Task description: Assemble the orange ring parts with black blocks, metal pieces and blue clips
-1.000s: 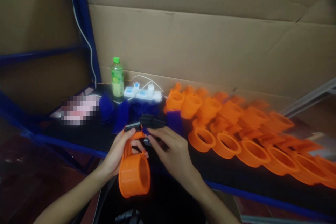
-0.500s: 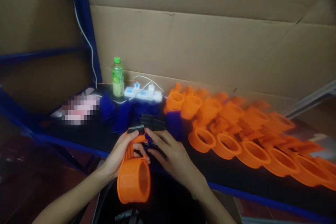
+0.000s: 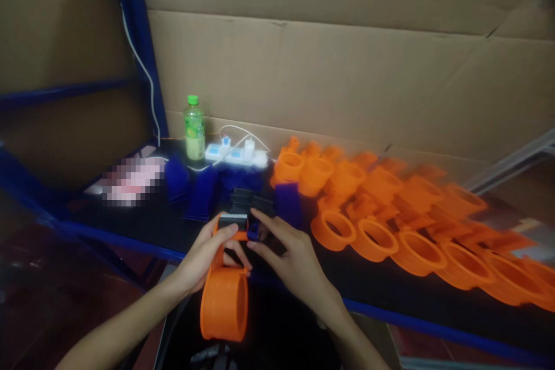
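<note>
An orange tape dispenser (image 3: pixel 223 306) is in my left hand (image 3: pixel 202 254), its round hub hanging down toward me. My left thumb presses on a black part with a pale toothed blade (image 3: pixel 233 218) at the dispenser's head; the other fingers wrap behind the handle. My right hand (image 3: pixel 295 248) is at the head's right side, thumb and index finger about a small dark blue piece (image 3: pixel 252 230). Just beyond the hands lie stacked black parts (image 3: pixel 243 199) and dark blue flat pieces (image 3: pixel 287 202).
Several orange tape dispensers (image 3: pixel 375 240) stand in two rows on the right of the black table (image 3: pixel 143 228). At the back are a green-capped bottle (image 3: pixel 195 130) and a white power strip (image 3: pixel 236 156) with cables. A cardboard wall (image 3: pixel 325 69) rises behind; a blue post (image 3: pixel 141 40) stands left.
The held dispenser has shifted slightly right and down, its head tilting so the toothed blade shows more. My right fingers have spread a little around the blue piece.
</note>
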